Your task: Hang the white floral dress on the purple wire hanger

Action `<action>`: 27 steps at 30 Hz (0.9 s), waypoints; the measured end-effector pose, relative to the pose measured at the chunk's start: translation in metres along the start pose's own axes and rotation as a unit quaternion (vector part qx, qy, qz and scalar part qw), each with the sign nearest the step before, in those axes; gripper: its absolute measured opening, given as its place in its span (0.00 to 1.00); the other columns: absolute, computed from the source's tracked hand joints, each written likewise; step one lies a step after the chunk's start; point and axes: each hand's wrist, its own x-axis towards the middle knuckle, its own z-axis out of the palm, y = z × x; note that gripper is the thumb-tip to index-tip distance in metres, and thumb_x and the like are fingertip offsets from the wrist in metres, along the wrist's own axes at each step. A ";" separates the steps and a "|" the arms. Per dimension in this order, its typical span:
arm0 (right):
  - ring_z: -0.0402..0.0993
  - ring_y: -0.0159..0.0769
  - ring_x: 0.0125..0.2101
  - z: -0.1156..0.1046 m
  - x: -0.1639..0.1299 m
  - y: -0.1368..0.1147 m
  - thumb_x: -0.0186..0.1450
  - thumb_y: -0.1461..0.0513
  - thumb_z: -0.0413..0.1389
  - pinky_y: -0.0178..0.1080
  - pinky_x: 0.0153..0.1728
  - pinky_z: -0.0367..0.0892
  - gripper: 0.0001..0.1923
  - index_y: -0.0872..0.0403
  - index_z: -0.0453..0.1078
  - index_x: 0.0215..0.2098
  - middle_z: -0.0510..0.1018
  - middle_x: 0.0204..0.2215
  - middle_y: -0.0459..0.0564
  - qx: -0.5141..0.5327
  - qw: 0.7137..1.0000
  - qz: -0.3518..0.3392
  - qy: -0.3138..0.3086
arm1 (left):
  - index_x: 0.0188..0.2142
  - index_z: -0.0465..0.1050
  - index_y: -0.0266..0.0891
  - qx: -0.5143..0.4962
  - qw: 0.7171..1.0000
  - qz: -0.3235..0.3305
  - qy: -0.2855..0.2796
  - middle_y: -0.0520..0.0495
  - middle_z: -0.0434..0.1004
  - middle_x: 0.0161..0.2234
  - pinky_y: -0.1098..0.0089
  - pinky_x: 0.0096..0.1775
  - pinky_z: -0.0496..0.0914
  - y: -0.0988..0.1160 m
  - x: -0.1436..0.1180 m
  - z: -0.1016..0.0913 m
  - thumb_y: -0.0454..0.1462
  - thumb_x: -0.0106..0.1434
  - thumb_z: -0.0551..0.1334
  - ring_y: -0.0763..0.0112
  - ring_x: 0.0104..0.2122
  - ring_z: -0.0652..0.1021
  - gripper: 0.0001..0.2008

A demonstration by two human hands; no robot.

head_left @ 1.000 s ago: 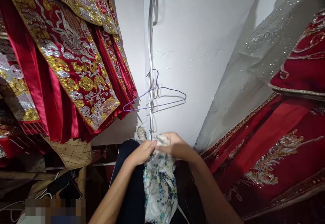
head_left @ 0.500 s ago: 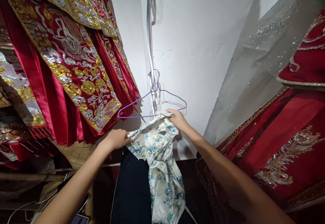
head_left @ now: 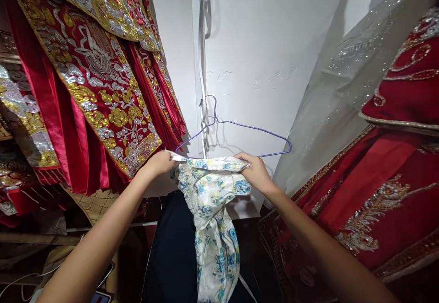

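A white garment with blue and green flowers (head_left: 211,211) hangs down between my hands. My left hand (head_left: 158,163) grips its top edge on the left. My right hand (head_left: 254,171) grips the same edge on the right, stretching it level. Just above that edge hangs a purple wire hanger (head_left: 236,129), hooked on a white strip (head_left: 203,65) that runs down the wall corner. The hanger's bottom bar sits right behind the cloth's upper edge; whether they touch I cannot tell.
Red garments with gold and silver embroidery (head_left: 92,78) hang at the left. More red embroidered cloth (head_left: 384,188) and a sheer sparkly veil (head_left: 346,88) fill the right. A white wall (head_left: 260,42) is straight ahead. Dark fabric (head_left: 171,252) lies below.
My hands lifted the floral garment from near my lap and spread its top edge wide under the hanger. The hanger has swung and now reaches further right.
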 end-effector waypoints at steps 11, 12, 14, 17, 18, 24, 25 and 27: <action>0.79 0.43 0.40 0.022 -0.013 -0.012 0.55 0.68 0.55 0.39 0.39 0.70 0.20 0.53 0.79 0.44 0.84 0.39 0.49 0.097 0.994 0.018 -0.056 | 0.41 0.70 0.38 -0.132 0.958 0.195 0.161 0.42 0.76 0.45 0.60 0.50 0.71 0.022 0.006 -0.028 0.32 0.59 0.54 0.58 0.46 0.76 0.11; 0.79 0.44 0.41 0.024 -0.015 -0.015 0.55 0.68 0.54 0.39 0.40 0.70 0.23 0.52 0.78 0.48 0.83 0.41 0.50 0.109 0.991 0.024 -0.080 | 0.46 0.69 0.38 -0.140 0.954 0.201 0.175 0.42 0.75 0.47 0.60 0.51 0.70 0.026 0.008 -0.029 0.31 0.60 0.53 0.59 0.47 0.76 0.15; 0.79 0.43 0.42 0.021 -0.018 -0.018 0.56 0.69 0.54 0.39 0.40 0.71 0.31 0.50 0.73 0.57 0.83 0.45 0.51 0.114 0.987 0.038 -0.104 | 0.53 0.67 0.37 -0.124 0.950 0.197 0.209 0.41 0.74 0.49 0.59 0.53 0.69 0.028 0.013 -0.027 0.29 0.61 0.51 0.59 0.49 0.75 0.21; 0.78 0.43 0.38 0.000 -0.014 -0.015 0.55 0.68 0.57 0.39 0.36 0.71 0.41 0.49 0.62 0.67 0.82 0.43 0.52 0.059 0.997 0.050 0.016 | 0.53 0.69 0.36 -0.077 0.952 0.187 0.229 0.39 0.72 0.46 0.58 0.53 0.68 0.021 0.018 -0.023 0.28 0.63 0.50 0.58 0.49 0.73 0.21; 0.77 0.43 0.37 -0.009 -0.011 -0.012 0.54 0.67 0.58 0.39 0.35 0.71 0.43 0.49 0.60 0.68 0.81 0.42 0.53 0.028 0.995 0.049 0.079 | 0.53 0.69 0.36 -0.066 0.952 0.189 0.230 0.39 0.71 0.45 0.58 0.52 0.69 0.019 0.020 -0.021 0.28 0.63 0.50 0.57 0.48 0.73 0.20; 0.72 0.37 0.27 -0.049 0.002 0.000 0.55 0.64 0.59 0.35 0.25 0.65 0.30 0.51 0.70 0.57 0.76 0.33 0.50 -0.025 0.986 0.050 0.160 | 0.51 0.72 0.40 -0.056 0.945 0.195 0.258 0.40 0.65 0.46 0.56 0.55 0.67 0.015 0.019 -0.016 0.35 0.70 0.52 0.57 0.50 0.69 0.15; 0.72 0.36 0.26 -0.049 0.001 0.000 0.54 0.63 0.60 0.35 0.24 0.64 0.30 0.51 0.68 0.57 0.76 0.33 0.49 -0.024 0.984 0.047 0.171 | 0.51 0.72 0.40 -0.062 0.946 0.190 0.257 0.40 0.64 0.46 0.57 0.55 0.68 0.016 0.019 -0.014 0.35 0.70 0.52 0.58 0.50 0.69 0.15; 0.71 0.34 0.24 -0.047 -0.005 -0.003 0.54 0.63 0.61 0.34 0.24 0.64 0.38 0.50 0.60 0.62 0.78 0.35 0.50 -0.022 0.980 0.031 0.198 | 0.52 0.71 0.40 -0.075 0.946 0.178 0.258 0.40 0.63 0.47 0.57 0.55 0.68 0.018 0.019 -0.011 0.35 0.70 0.51 0.59 0.49 0.70 0.15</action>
